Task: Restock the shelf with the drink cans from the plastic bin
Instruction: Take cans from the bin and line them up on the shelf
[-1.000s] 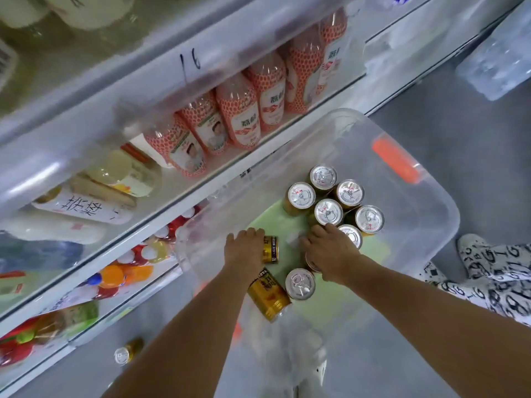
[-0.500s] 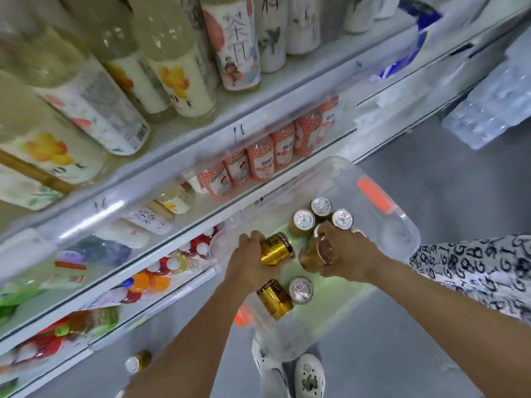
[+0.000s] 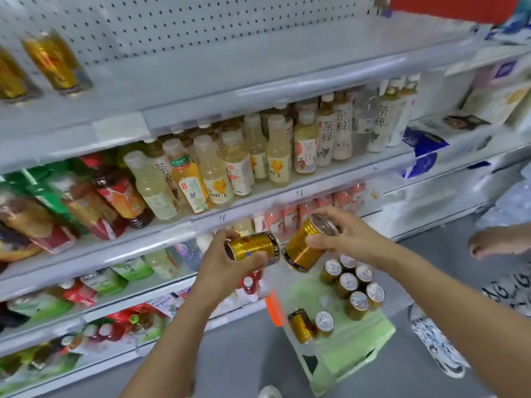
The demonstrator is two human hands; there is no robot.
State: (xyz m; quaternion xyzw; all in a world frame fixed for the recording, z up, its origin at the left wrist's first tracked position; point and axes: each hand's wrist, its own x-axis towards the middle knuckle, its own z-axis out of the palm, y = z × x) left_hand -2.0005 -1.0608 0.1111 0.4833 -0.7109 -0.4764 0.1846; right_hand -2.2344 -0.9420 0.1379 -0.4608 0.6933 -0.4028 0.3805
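Stocked shop shelves, left grip and right grip each holding tilted gold can

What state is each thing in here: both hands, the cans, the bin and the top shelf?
Left hand: shut on a gold can, held on its side.
Right hand: shut on a second gold can, tilted, lid up.
Plastic bin: open, partly filled.
Cans in bin: most upright, one on its side.
Top shelf: mostly bare, gold cans at its left end.
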